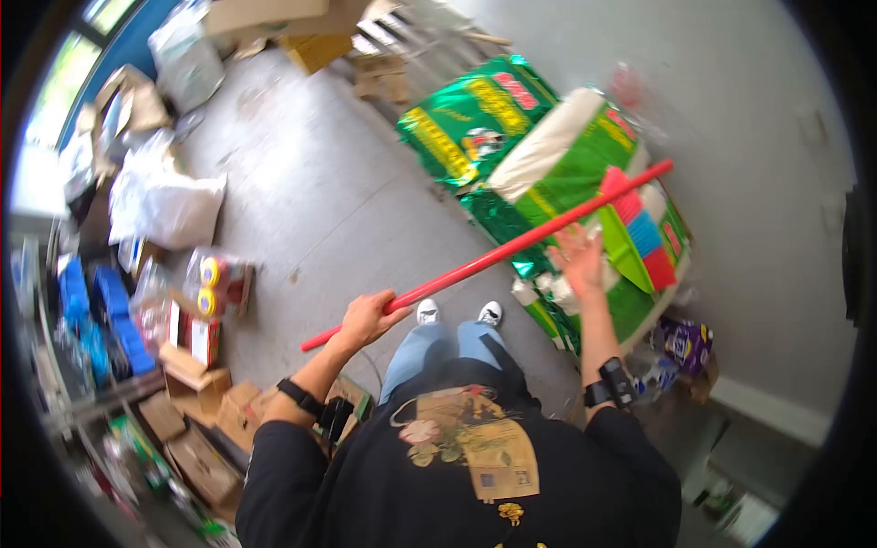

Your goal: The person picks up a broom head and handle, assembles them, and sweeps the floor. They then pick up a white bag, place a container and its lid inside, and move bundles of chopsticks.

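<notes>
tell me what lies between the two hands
The red pole, gripped by the left hand, runs toward the open right hand; white shoes and grey floor beneath. Head view.

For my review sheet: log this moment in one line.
left hand: grips red pole | right hand: open, by pole | green sacks ahead

Storeroom or shop back room, stock piled all round. Green bulk packs (475,119) stacked just beyond right hand (577,260). Cardboard boxes (196,402) heaped below and left of left hand (365,315). Rack with blue packets (110,310) further left, well apart from it. White sacks (164,205) up and left of left hand. More cartons (274,18) far ahead of both hands. Bare concrete floor (320,183) between the piles, plain grey wall (749,110) right of right hand.
</notes>
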Demonstrator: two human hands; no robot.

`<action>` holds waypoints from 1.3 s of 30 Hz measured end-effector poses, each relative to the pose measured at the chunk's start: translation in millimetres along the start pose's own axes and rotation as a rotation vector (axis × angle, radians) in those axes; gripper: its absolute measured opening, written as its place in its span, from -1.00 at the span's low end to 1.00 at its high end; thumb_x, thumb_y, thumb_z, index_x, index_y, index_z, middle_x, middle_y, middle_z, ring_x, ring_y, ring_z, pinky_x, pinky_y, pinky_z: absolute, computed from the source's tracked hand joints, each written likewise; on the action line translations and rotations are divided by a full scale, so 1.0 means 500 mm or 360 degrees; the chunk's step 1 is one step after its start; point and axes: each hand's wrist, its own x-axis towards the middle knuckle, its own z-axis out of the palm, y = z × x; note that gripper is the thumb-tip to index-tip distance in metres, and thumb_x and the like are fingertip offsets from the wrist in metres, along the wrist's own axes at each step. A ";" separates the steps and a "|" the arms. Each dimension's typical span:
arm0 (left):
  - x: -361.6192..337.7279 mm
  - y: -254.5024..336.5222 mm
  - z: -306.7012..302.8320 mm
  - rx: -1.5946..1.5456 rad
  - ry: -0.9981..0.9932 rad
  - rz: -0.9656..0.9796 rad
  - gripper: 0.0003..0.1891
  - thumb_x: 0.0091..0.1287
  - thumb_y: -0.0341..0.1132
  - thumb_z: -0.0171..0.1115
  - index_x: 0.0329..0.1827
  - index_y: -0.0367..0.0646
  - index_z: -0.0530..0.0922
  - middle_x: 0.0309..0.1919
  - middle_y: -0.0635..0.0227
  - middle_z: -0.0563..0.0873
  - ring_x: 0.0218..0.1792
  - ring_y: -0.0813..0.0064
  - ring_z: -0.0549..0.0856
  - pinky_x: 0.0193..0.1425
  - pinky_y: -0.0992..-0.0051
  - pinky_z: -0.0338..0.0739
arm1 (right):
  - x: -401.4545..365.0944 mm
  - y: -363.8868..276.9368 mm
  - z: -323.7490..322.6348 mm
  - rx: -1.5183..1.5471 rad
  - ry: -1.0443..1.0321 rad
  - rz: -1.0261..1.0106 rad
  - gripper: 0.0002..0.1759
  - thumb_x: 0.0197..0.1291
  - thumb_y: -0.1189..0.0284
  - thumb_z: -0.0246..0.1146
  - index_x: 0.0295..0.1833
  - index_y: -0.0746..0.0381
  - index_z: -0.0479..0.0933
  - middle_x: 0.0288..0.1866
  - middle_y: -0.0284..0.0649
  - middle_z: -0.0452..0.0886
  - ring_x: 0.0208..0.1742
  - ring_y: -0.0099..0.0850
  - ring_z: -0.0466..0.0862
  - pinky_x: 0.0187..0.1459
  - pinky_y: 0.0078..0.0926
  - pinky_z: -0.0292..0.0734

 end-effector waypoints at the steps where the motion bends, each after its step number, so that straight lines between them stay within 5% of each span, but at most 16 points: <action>1: 0.020 0.016 0.007 -0.0077 -0.0078 -0.0039 -0.62 0.10 0.00 0.23 -0.50 -0.18 0.48 -0.67 0.14 0.51 -0.60 0.17 0.53 -0.50 0.30 0.37 | -0.010 0.005 0.023 0.0049 -0.0016 -0.0028 -0.39 0.20 -0.06 -0.03 0.21 0.12 0.22 0.15 -0.19 0.37 0.17 -0.30 0.39 0.16 -0.16 0.27; 2: 0.032 0.024 0.009 -0.0149 -0.0175 -0.0074 -0.62 0.11 -0.01 0.23 -0.51 -0.20 0.47 -0.69 0.13 0.48 -0.63 0.19 0.50 -0.52 0.31 0.35 | -0.007 0.012 0.008 0.0002 -0.0131 -0.0125 -0.52 0.22 0.07 0.03 0.13 0.15 0.32 0.04 -0.22 0.47 0.07 -0.36 0.48 0.06 -0.27 0.39; 4: 0.051 0.039 0.021 -0.0244 -0.0260 -0.0088 -0.60 0.13 -0.04 0.23 -0.54 -0.26 0.44 -0.74 0.12 0.41 -0.68 0.28 0.40 -0.55 0.34 0.30 | -0.020 0.012 -0.026 -0.0421 0.0323 -0.0226 -0.80 0.16 0.35 0.16 -0.13 0.20 0.45 -0.40 -0.31 0.55 -0.37 -0.52 0.56 -0.28 -0.56 0.50; 5: 0.055 0.044 0.026 -0.0280 -0.0236 -0.0075 -0.59 0.14 -0.07 0.23 -0.56 -0.29 0.42 -0.76 0.13 0.36 -0.70 0.34 0.33 -0.56 0.36 0.27 | -0.028 0.002 -0.054 -0.0449 0.0571 -0.0225 -0.85 0.15 0.36 0.17 -0.23 0.20 0.45 -0.56 -0.40 0.48 -0.57 -0.57 0.50 -0.47 -0.64 0.46; 8: 0.059 0.060 0.024 -0.0185 -0.0212 -0.0101 -0.59 0.15 -0.10 0.23 -0.58 -0.32 0.39 -0.77 0.14 0.30 -0.69 0.46 0.25 -0.58 0.38 0.25 | -0.050 -0.036 -0.185 -0.0704 0.0865 -0.0172 -0.71 0.23 0.20 0.06 -0.35 0.19 0.47 -0.67 -0.44 0.43 -0.71 -0.58 0.41 -0.62 -0.64 0.36; 13: 0.035 0.038 0.031 -0.0096 -0.0304 -0.0301 -0.58 0.16 -0.10 0.22 -0.61 -0.31 0.39 -0.78 0.17 0.26 -0.67 0.53 0.24 -0.59 0.39 0.22 | -0.056 -0.086 -0.350 -0.0565 0.1046 0.0002 -0.57 0.23 0.16 0.05 0.05 0.25 0.38 -0.10 -0.24 0.47 -0.10 -0.46 0.49 -0.09 -0.38 0.43; 17: -0.025 0.030 0.039 -0.0067 -0.0395 -0.0523 -0.59 0.19 -0.10 0.19 -0.61 -0.29 0.42 -0.81 0.33 0.28 -0.68 0.63 0.27 -0.62 0.44 0.22 | 0.025 -0.070 -0.469 0.0295 0.1089 0.0257 -0.39 0.18 0.16 0.12 0.25 0.23 0.18 0.13 -0.16 0.34 0.13 -0.28 0.37 0.11 -0.25 0.34; 23: -0.108 0.074 0.052 -0.0208 -0.0290 -0.0702 -0.63 0.17 -0.15 0.20 -0.63 -0.26 0.40 -0.81 0.45 0.32 -0.69 0.68 0.32 -0.63 0.50 0.22 | 0.128 -0.044 -0.535 0.0990 0.1006 -0.0320 -0.42 0.15 0.16 0.16 0.20 0.20 0.22 0.10 -0.22 0.36 0.20 -0.27 0.27 0.18 -0.23 0.24; 27: -0.118 0.093 0.083 -0.0351 -0.0204 -0.0694 -0.65 0.19 -0.17 0.18 -0.63 -0.24 0.40 -0.80 0.48 0.36 -0.70 0.70 0.34 -0.64 0.55 0.23 | 0.169 -0.088 -0.594 0.0808 0.1154 -0.0201 -0.65 0.18 0.25 0.16 0.00 0.20 0.35 0.08 -0.27 0.37 0.03 -0.33 0.41 0.04 -0.29 0.38; 30: -0.064 0.184 0.092 -0.0578 -0.0126 -0.0660 -0.66 0.21 -0.17 0.16 -0.62 -0.21 0.40 -0.79 0.54 0.39 -0.74 0.73 0.37 -0.69 0.61 0.23 | 0.137 -0.175 -0.546 0.0941 0.0870 -0.0364 -0.72 0.23 0.33 0.10 0.01 0.18 0.36 0.04 -0.29 0.40 -0.03 -0.34 0.46 -0.01 -0.29 0.41; 33: -0.002 0.225 0.106 -0.0694 -0.0038 -0.0463 -0.68 0.23 -0.18 0.15 -0.61 -0.17 0.39 -0.79 0.56 0.38 -0.76 0.76 0.35 -0.72 0.65 0.21 | 0.119 -0.216 -0.554 0.0803 0.0747 -0.0466 -0.70 0.27 0.36 0.05 0.10 0.15 0.32 0.05 -0.26 0.39 -0.02 -0.30 0.47 -0.01 -0.24 0.41; 36: 0.063 0.302 0.105 -0.0794 -0.0003 -0.0319 -0.74 0.24 -0.21 0.12 -0.54 -0.16 0.39 -0.76 0.57 0.36 -0.74 0.76 0.33 -0.69 0.67 0.20 | 0.147 -0.187 -0.630 0.0644 0.0971 -0.0638 -0.61 0.26 0.32 0.07 0.17 0.12 0.26 0.07 -0.24 0.38 0.01 -0.27 0.46 0.04 -0.19 0.38; 39: 0.121 0.378 0.107 -0.0823 0.0008 -0.0204 -0.79 0.24 -0.27 0.08 -0.51 -0.17 0.39 -0.73 0.55 0.37 -0.71 0.76 0.34 -0.66 0.67 0.21 | 0.115 -0.185 -0.626 0.0723 0.1157 -0.0224 -0.54 0.22 0.30 0.12 0.21 0.08 0.21 0.10 -0.25 0.38 0.03 -0.27 0.45 0.03 -0.17 0.37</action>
